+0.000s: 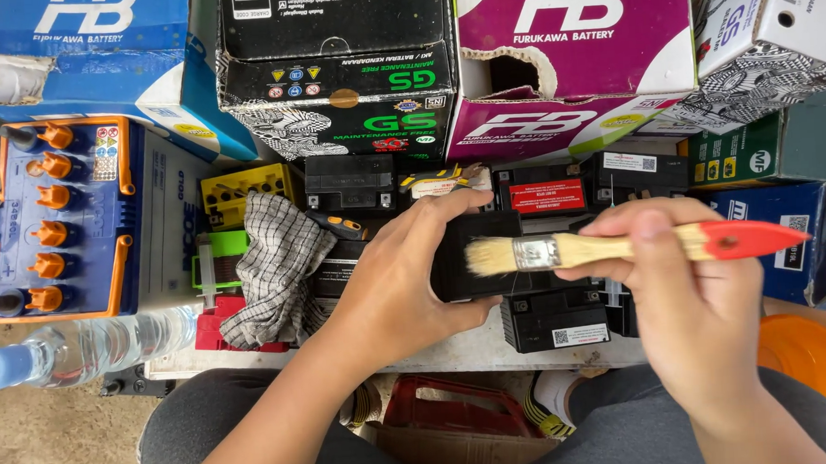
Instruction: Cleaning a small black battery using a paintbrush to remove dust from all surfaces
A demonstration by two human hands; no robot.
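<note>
My left hand [405, 265] grips a small black battery [457, 267] from its left side, thumb along the top edge. My right hand [684, 288] holds a paintbrush [621, 246] with a pale wooden handle, red end and metal ferrule. The brush lies sideways, its light bristles resting over the black battery's face. Several other small black batteries [554, 317] sit on the low board beneath and behind the held one.
A checked cloth [278, 267] lies left of my left hand. A large battery with orange caps [59, 218] and a clear water bottle [80, 348] are at the left. Cardboard boxes [573, 49] stack along the back. An orange lid [815, 357] sits at the right.
</note>
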